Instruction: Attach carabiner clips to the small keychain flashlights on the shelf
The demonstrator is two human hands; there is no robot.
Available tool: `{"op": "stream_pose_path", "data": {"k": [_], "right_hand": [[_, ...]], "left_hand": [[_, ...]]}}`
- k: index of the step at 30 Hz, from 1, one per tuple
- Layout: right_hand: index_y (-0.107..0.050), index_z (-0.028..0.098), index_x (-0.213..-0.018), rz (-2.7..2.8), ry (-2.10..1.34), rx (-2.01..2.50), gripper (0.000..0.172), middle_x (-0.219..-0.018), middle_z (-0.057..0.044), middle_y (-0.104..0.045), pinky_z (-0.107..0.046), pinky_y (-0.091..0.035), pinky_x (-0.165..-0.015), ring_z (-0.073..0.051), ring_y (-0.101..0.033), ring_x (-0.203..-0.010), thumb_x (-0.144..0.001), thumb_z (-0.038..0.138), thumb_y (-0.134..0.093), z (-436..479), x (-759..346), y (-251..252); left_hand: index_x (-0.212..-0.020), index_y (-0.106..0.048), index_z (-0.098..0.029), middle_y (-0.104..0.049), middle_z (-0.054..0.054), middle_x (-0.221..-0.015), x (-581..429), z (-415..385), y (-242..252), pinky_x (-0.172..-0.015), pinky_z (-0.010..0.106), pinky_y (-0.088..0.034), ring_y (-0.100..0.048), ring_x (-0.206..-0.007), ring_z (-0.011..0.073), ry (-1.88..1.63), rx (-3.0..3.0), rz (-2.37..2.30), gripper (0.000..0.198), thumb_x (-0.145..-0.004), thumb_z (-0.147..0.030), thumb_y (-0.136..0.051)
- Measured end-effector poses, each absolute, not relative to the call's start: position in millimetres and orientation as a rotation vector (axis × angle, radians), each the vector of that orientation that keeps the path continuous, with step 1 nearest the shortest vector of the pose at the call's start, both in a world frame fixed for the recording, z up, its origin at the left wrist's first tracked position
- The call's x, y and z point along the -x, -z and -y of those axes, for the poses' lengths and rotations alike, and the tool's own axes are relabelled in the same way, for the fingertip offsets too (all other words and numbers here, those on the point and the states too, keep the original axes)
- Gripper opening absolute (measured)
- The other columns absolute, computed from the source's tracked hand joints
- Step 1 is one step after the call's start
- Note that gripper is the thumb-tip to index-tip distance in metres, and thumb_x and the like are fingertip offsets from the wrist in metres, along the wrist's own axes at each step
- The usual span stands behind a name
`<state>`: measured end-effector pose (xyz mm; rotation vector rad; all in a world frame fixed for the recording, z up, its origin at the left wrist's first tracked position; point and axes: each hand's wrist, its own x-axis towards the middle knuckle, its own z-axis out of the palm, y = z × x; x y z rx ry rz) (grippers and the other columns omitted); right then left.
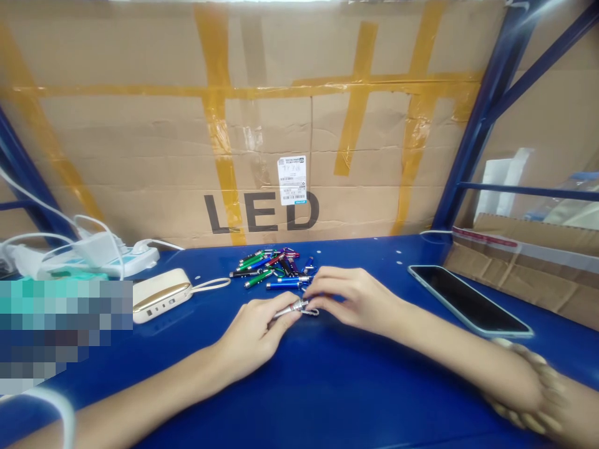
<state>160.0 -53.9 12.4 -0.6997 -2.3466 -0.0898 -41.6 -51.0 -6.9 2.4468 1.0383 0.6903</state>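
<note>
A slim silver keychain penlight (294, 306) lies in my left hand (256, 327), closed round its body with the thumb along the near side. Its tip points right, and a small chain loop (311, 312) hangs by that end. My right hand (354, 293) meets the tip with fingers and thumb pinched together. Any small part between those fingertips is hidden. Just beyond both hands lies a loose pile of metal keychain penlights (262, 262) in green, blue, red, purple and black. A blue penlight (284, 284) is the nearest of them to my hands.
At left, a cream power bank (161, 294) with a strap lies before a white power strip (135, 259) and cables. A phone (463, 299) lies face up at right. Behind the blue table (299, 386) stands a large cardboard box (163, 162), beside blue rack posts (472, 143).
</note>
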Motion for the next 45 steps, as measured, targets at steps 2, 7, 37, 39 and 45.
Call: {"op": "stream_pose_path", "data": {"k": [2,7,37,39,45], "right_hand": [[-0.061,0.015,-0.078,2.517,0.3,0.697,0.023,-0.072,-0.003,-0.059,-0.022,-0.041,-0.054,-0.01,-0.054,-0.061,-0.09,0.022,-0.042,55.0,-163.5,-12.7],[-0.056,0.015,-0.075,2.767,0.4,0.706,0.025,-0.068,-0.002,-0.053,-0.021,-0.034,-0.049,-0.01,-0.049,-0.058,-0.09,0.015,-0.036,58.3,-163.1,-10.4],[-0.07,0.022,-0.091,2.445,-0.267,1.099,0.034,-0.083,-0.004,-0.064,-0.022,-0.039,-0.053,-0.011,-0.054,-0.062,-0.071,0.049,-0.064,36.0,-169.6,-7.8],[-0.071,0.022,-0.089,2.469,-0.288,1.068,0.026,-0.082,-0.003,-0.064,-0.022,-0.041,-0.053,-0.011,-0.055,-0.062,-0.075,0.043,-0.062,36.9,-166.6,-3.1],[-0.07,0.018,-0.077,2.395,-0.364,0.937,0.012,-0.077,-0.002,-0.067,-0.022,-0.046,-0.062,-0.012,-0.06,-0.067,-0.075,0.026,-0.062,37.2,-158.5,6.0]], "left_hand": [[-0.089,-0.058,-0.023,-0.062,-0.002,-0.071,41.7,51.9,8.6,-0.056,0.021,-0.035,-0.052,-0.059,0.0132,-0.651,-2.504,-1.029,0.027,-0.089,-0.036,-0.034],[-0.088,-0.057,-0.024,-0.063,-0.002,-0.073,40.9,57.9,12.2,-0.056,0.021,-0.035,-0.057,-0.061,0.0141,-0.571,-2.619,-1.042,0.025,-0.09,-0.032,-0.034],[-0.068,-0.03,-0.02,-0.03,-0.007,-0.055,36.6,43.3,5.7,-0.043,0.019,-0.023,-0.026,-0.045,0.0061,-0.966,-1.703,-1.125,0.036,-0.084,-0.052,-0.034],[-0.069,-0.031,-0.02,-0.033,-0.007,-0.056,36.5,43.4,6.7,-0.043,0.019,-0.024,-0.028,-0.047,0.0064,-0.948,-1.707,-1.111,0.036,-0.084,-0.053,-0.034],[-0.075,-0.038,-0.02,-0.042,-0.005,-0.065,36.9,44.3,10.4,-0.05,0.022,-0.031,-0.038,-0.054,0.0092,-0.899,-1.92,-1.251,0.03,-0.08,-0.048,-0.043]]}}
